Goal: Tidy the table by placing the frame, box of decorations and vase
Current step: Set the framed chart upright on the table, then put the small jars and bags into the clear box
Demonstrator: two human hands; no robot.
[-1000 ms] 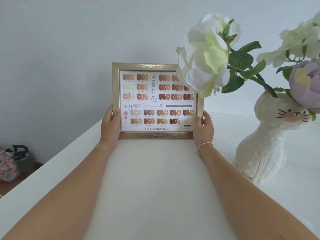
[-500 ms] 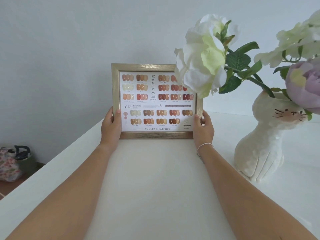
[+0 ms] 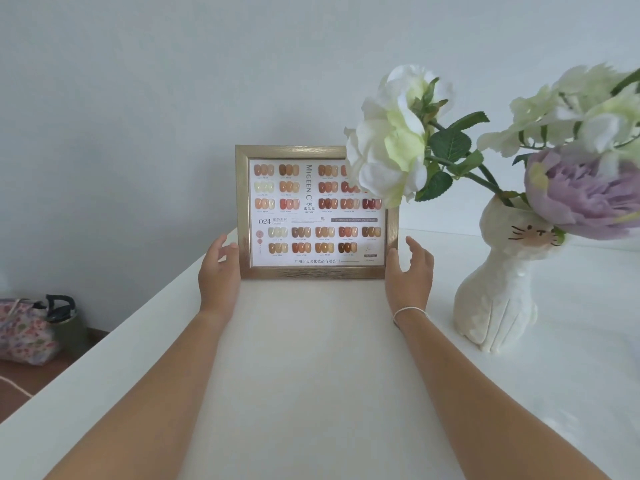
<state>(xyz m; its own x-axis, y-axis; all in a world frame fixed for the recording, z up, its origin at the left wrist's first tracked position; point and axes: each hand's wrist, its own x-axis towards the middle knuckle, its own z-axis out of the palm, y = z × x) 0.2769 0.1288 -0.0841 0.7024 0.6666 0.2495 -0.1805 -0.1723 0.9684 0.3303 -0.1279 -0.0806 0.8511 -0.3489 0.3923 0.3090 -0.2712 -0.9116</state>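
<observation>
A gold-edged frame (image 3: 313,271) with a nail colour chart stands upright at the far side of the white table (image 3: 311,375), near the wall. My left hand (image 3: 219,271) is beside its lower left edge with the fingers spread, just off or barely touching the frame. At the lower right edge my right hand (image 3: 410,270) is open, its fingers apart and a little off the frame. A white cat-shaped vase (image 3: 497,292) with white and purple flowers (image 3: 391,140) stands to the right. One white bloom covers the frame's upper right corner. No box of decorations is in view.
A floral bag (image 3: 26,329) with a dark handle lies on the floor at the far left, below the table's left edge. A plain pale wall runs behind the table. The table's left edge slants from the frame down to the lower left.
Both hands held the frame's sides before; now their fingers have opened and come off it. The frame stands where it was.
</observation>
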